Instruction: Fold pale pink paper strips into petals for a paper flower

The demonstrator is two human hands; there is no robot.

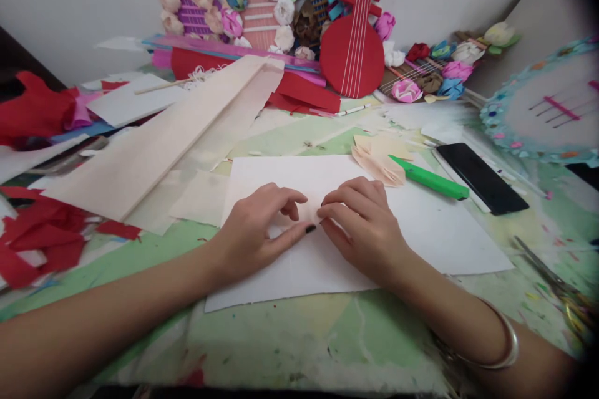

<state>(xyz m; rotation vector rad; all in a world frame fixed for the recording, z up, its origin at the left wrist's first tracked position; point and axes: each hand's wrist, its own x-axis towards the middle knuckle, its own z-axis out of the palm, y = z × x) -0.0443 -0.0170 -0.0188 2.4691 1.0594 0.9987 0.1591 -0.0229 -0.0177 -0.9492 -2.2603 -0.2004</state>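
Observation:
My left hand (259,227) and my right hand (362,224) meet at the middle of a white sheet (435,230) on the table. Their fingers are curled and pinched together over a small pale cream piece of paper (306,211), pressing it against the sheet. Most of that piece is hidden under the fingers. A folded cream paper fan shape (377,159) lies just beyond my right hand, touching a green marker (430,179).
A black phone (482,177) lies to the right, scissors (556,287) at the right edge. Long cream paper strips (154,143) lie to the left, red paper scraps (42,234) at the far left. Paper flowers and a red paper instrument (353,43) stand along the wall.

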